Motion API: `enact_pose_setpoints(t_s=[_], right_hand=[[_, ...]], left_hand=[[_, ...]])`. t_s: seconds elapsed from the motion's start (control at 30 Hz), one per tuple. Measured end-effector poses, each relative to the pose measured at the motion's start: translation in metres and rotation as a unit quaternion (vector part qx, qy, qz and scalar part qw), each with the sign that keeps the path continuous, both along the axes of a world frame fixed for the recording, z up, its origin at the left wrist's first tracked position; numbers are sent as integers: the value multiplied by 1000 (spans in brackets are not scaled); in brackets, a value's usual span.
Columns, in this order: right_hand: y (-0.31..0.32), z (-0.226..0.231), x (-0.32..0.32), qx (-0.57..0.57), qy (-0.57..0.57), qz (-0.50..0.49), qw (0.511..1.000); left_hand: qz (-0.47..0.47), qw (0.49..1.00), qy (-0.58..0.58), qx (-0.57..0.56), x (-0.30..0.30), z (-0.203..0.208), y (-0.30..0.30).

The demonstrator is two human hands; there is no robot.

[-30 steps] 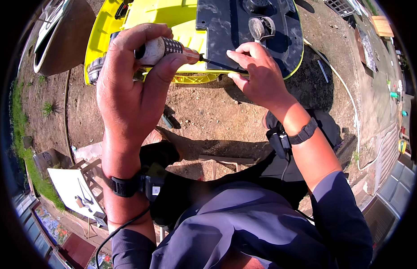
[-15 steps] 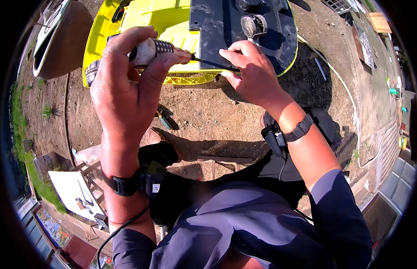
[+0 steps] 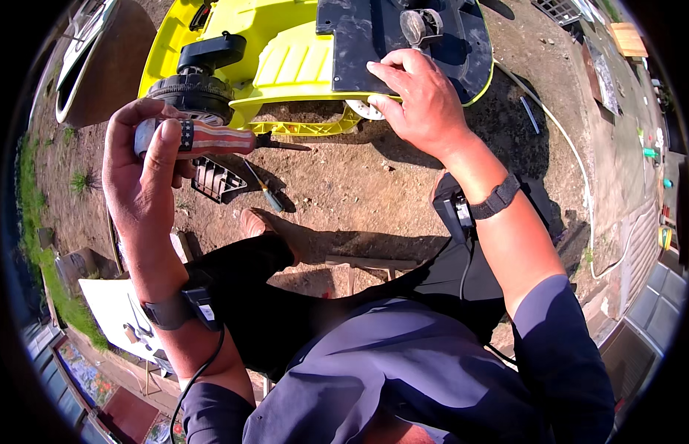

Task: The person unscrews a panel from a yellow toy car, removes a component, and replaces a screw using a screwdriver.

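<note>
My left hand (image 3: 144, 144) is wrapped round the handle of a screwdriver (image 3: 215, 139), striped red and white with a starred dark band. Its dark shaft points right over bare ground, just off the near edge of a yellow plastic body (image 3: 285, 63). A black panel (image 3: 352, 63) covers the right part of that body. My right hand (image 3: 426, 103) rests at the panel's near edge, thumb and index finger apart, with nothing visible between them. Behind its knuckles stands a small grey caster wheel (image 3: 416, 28). A black motor-like unit (image 3: 200, 85) sits at the body's left corner.
A second screwdriver (image 3: 269, 194) lies on the dirt beside a black grid-like part (image 3: 215, 180). A white board (image 3: 122, 318) with tools stands at lower left. A pale hose (image 3: 574, 144) curves along the right, near a thin light strip (image 3: 529, 113).
My left hand has drawn the screwdriver left and toward me, its tip leaving the black panel by my right hand. The right hand has barely shifted.
</note>
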State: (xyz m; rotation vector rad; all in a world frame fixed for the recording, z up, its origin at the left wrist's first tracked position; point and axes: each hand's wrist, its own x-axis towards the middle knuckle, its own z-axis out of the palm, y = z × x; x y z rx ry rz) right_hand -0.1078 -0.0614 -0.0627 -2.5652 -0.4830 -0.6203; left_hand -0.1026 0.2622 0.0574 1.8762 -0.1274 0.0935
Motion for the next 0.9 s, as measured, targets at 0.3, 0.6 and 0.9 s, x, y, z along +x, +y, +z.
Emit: enact_pose_setpoints(t_s=[0.3, 0.6, 0.9], right_hand=[[-18, 10, 51, -49, -83, -8, 995], [-12, 44, 64, -33, -51, 10, 998], [-11, 44, 86, -50, -53, -11, 997]], left_hand=[[-105, 902, 338, 245, 0, -144, 45], [129, 911, 391, 27, 23, -294, -2], [223, 903, 363, -51, 26, -381, -1]])
